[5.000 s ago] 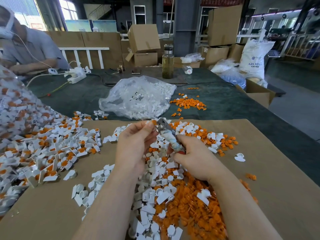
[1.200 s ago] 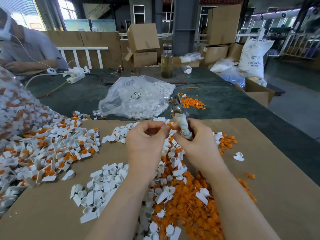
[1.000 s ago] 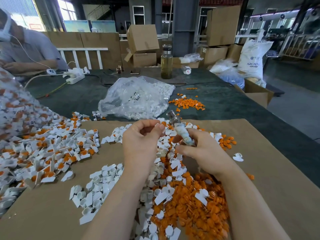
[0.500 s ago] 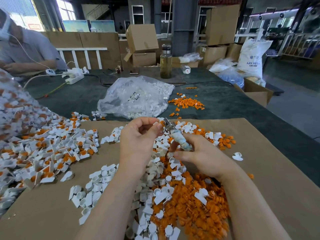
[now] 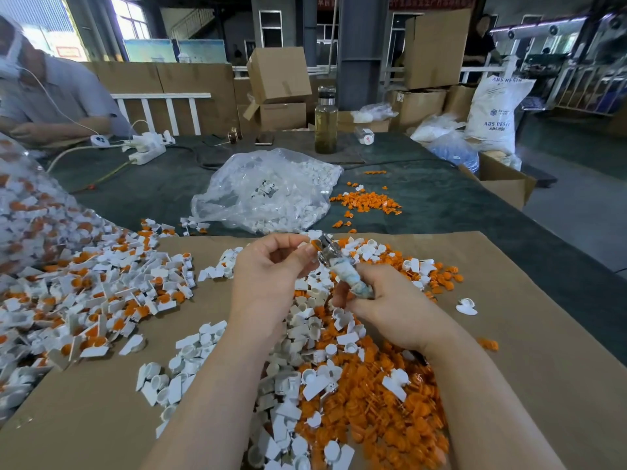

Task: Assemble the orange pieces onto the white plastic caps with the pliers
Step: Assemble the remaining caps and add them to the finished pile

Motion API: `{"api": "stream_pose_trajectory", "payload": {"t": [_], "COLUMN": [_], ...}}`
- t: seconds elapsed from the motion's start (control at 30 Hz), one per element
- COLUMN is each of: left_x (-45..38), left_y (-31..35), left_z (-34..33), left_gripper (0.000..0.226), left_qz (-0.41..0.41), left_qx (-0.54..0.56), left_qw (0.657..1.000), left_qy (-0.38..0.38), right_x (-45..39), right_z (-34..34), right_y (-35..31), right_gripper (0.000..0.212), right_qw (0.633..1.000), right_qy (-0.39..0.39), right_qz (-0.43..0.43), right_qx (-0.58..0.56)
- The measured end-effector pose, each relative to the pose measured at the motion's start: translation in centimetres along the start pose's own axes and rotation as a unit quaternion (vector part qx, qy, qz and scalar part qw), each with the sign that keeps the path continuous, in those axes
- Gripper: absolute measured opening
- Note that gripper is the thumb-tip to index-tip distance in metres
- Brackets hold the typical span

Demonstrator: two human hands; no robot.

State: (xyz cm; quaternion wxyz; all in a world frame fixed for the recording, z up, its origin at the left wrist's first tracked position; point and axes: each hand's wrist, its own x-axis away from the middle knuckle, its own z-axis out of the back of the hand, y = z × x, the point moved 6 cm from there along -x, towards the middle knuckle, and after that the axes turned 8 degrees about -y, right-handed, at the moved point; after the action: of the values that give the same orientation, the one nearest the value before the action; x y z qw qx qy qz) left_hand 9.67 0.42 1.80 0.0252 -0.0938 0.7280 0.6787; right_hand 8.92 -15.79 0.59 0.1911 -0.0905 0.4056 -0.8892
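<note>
My right hand [image 5: 390,300] is curled round the wrapped handles of the pliers [image 5: 342,269], whose metal nose points up and away toward my left hand [image 5: 271,269]. My left fingertips pinch a white cap [image 5: 310,240] with an orange piece [image 5: 316,245] showing at its edge, right against the plier nose. I cannot tell whether the nose has closed on the piece.

The cap looks light, stiff and smooth, so I judge it would slip or spin if held loosely. Its flat tab seems the best place to hold, leaving the round cup free for the pliers. The orange piece is tiny and thin, probably easy to crush or flick away, so the squeeze should be gentle. The handle wrapping looks like soft tape, which helps my hold.

Just below the pliers lies a mixed heap of white caps [image 5: 305,334], and nearer me a thick heap of loose orange pieces [image 5: 373,401], all on brown cardboard [image 5: 526,368]. Well left of the pliers lie finished caps [image 5: 101,293] with orange centres. Beyond the pliers sits a crinkled clear bag [image 5: 268,191] of white parts.
</note>
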Motion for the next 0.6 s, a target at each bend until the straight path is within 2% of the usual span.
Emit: {"api": "stream_pose_trajectory", "payload": {"t": [0.13, 0.3, 0.4, 0.5, 0.6], "left_x": [0.0, -0.2, -0.1, -0.1, 0.0], "left_y": [-1.2, -2.8, -3.9, -4.6, -4.7], "left_z": [1.2, 6.0, 9.0, 11.2, 12.4], "left_gripper": [0.007, 0.015, 0.022, 0.029, 0.033], "left_qz": [0.098, 0.185, 0.190, 0.160, 0.117], "left_qx": [0.118, 0.324, 0.413, 0.492, 0.535], "left_qw": [0.988, 0.910, 0.851, 0.796, 0.763], "left_qy": [0.023, 0.180, 0.264, 0.315, 0.344], "right_x": [-0.4, -0.6, -0.6, -0.6, -0.5], "right_z": [-0.2, 0.8, 1.4, 1.8, 2.1], "right_y": [0.5, 1.5, 2.6, 3.5, 4.1], "right_gripper": [0.002, 0.010, 0.015, 0.024, 0.026], "right_qw": [0.999, 0.994, 0.985, 0.977, 0.970], "right_qy": [0.019, 0.090, 0.133, 0.161, 0.154], "right_qz": [-0.014, -0.042, -0.079, -0.106, -0.136], "right_qx": [0.022, 0.047, 0.072, 0.092, 0.128]}}
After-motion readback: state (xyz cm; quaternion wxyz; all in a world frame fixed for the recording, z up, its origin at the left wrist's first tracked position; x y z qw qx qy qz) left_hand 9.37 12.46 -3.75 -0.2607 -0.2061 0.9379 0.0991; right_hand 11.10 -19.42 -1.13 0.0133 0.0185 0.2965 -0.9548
